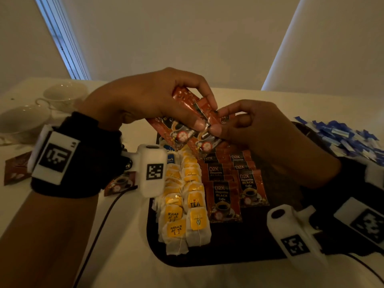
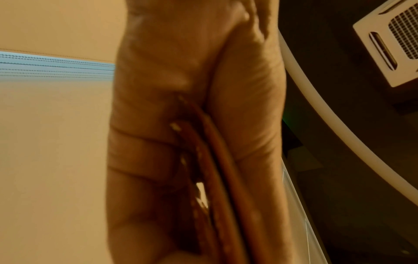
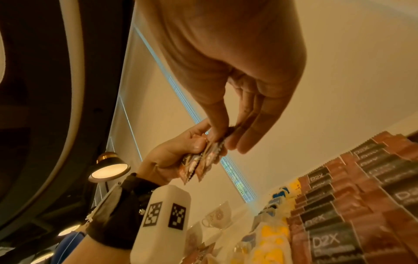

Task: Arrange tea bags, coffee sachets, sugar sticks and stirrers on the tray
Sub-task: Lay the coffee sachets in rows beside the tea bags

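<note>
two red-brown foil coffee sachets (image 1: 188, 129) are being held in the air above the dark rounded plastic tray (image 1: 239, 254), which is sitting on the white desk (image 1: 124, 256). the left hand (image 1: 145, 100) is gripping both sachets, fingers and thumb curled round them. the right hand (image 1: 259, 129) is pinching the lower edge of the nearer sachet between thumb and forefinger. on the tray, white paper tea bags with yellow tags (image 1: 185, 204) are lying in two overlapping rows along the left side, and just beside them matching red-brown and black coffee sachets (image 1: 232, 183) are lying in two rows. small blue and white sugar sticks (image 1: 349, 140) are lying heaped at the far right. two white ceramic teacups (image 1: 41, 109) are standing on the desk at far left, well apart from the tray. two loose brown sachets (image 1: 120, 182) are lying on the desk left of the tray.
</note>
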Demonstrator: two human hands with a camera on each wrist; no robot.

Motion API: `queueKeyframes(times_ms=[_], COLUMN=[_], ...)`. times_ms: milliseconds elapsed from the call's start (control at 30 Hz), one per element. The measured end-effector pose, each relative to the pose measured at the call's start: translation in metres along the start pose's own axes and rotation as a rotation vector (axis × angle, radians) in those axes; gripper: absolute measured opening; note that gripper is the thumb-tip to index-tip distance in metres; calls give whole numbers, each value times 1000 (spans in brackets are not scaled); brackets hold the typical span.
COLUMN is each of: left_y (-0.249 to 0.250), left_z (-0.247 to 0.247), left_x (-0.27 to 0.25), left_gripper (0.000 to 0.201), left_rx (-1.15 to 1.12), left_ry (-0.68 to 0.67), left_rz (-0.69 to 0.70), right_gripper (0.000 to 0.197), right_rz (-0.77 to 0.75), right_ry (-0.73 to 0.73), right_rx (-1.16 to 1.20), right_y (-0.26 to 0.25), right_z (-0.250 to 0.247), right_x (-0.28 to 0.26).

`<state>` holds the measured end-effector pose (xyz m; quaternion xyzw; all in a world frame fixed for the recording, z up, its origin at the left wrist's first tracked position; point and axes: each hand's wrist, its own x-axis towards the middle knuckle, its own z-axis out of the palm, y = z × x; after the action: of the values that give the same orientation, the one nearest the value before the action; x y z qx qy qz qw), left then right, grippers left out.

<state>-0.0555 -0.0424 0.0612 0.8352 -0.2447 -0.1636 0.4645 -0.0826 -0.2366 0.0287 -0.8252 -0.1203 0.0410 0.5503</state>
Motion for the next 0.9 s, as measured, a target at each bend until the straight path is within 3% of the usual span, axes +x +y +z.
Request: queueKeyframes(times_ms=[200, 367, 633, 800, 900], left_y=[-5, -5, 0, -5, -9], left_z=[-4, -2, 8, 0, -7], left_x=[2, 2, 6, 7, 4], left_gripper=[37, 27, 22, 22, 57], left_rx=[6, 15, 91, 98, 244], left_ry=[68, 69, 55, 167, 168], left_rz=[-31, -29, -23, 6, 24], right_gripper=[17, 18, 21, 8, 6], right_rz=[-45, 77, 40, 342, 554], right_ry=[34, -22, -11, -94, -147], right_rx=[-35, 101, -168, -242, -285], right_y=[5, 10, 3, 22, 40], right_z=[-11, -18, -27, -57, -75], right_x=[-10, -18, -33, -46, -56])
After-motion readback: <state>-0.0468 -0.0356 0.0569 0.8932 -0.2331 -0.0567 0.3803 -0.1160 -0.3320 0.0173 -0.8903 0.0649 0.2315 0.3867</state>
